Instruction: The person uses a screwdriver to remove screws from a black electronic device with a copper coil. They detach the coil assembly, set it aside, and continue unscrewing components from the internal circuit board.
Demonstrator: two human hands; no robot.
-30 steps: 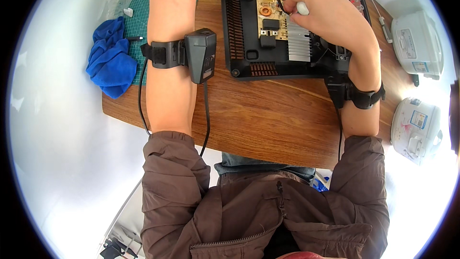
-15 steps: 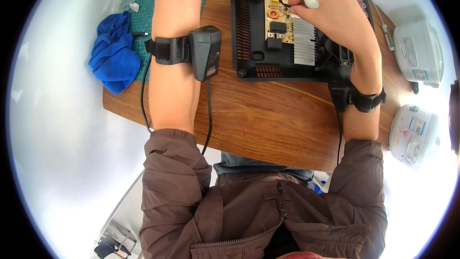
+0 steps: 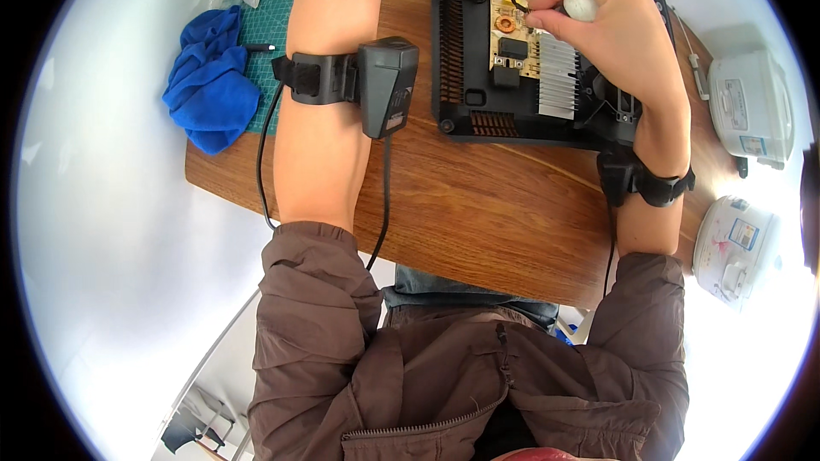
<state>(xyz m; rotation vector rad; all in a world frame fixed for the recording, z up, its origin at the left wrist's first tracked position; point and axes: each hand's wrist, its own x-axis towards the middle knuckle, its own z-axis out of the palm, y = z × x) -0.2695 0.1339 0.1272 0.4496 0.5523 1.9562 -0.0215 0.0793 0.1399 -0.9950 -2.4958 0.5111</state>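
1 right hand (image 3: 619,34): mine, pinching a pale round-ended object (image 3: 581,6)
Circuit board (image 3: 512,36): in black housing (image 3: 471,51), beside finned heatsink (image 3: 559,77), near my grip
Left hand: past upper edge; grip I cannot tell

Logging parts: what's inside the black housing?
A tan circuit board, copper coil and silver heat sink. The right hand hides some contents; anything beneath the board is covered.

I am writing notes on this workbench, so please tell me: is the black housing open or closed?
Open: no cover lies over the black housing, so its circuit board and silver heatsink show from above.
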